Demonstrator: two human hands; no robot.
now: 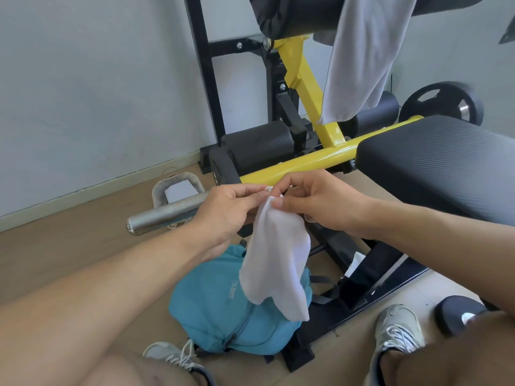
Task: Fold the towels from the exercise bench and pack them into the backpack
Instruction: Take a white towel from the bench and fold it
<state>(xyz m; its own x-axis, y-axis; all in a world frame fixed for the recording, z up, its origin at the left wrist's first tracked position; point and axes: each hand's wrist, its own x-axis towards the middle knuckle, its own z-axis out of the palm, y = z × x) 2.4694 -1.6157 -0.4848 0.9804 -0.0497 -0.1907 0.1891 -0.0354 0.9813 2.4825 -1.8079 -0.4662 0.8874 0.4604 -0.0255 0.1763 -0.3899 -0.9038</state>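
In the head view, the exercise bench (434, 165), with its black ribbed pad and yellow frame, fills the upper right and serves as the anchor for everything else. Just in front of its yellow crossbar, both hands meet at the top edge of a small white towel (274, 260). The left hand (228, 210) pinches the towel's upper corner between thumb and fingertips, and the right hand (317, 201) pinches the same bunched edge right beside it, fingers curled over the cloth, so the two hands nearly touch. The towel hangs down loosely from that grip, unfolded and slightly creased, its lower end dangling over the backpack. The teal backpack (223, 313) lies on the floor below the bench frame, against its black base bars, with a zipper line running down its front; whether it is open cannot be told. Above the bench pad, a second towel, grey (359, 57), is draped over the black padded roller at the top of the frame and hangs down past the yellow upright. To the left of the bench a steel bar (164, 215) juts out over the wooden floor. A weight plate (443, 103) sits behind the bench pad. Two grey sneakers (398, 330) stand on the floor near the bench base, either side of the backpack.
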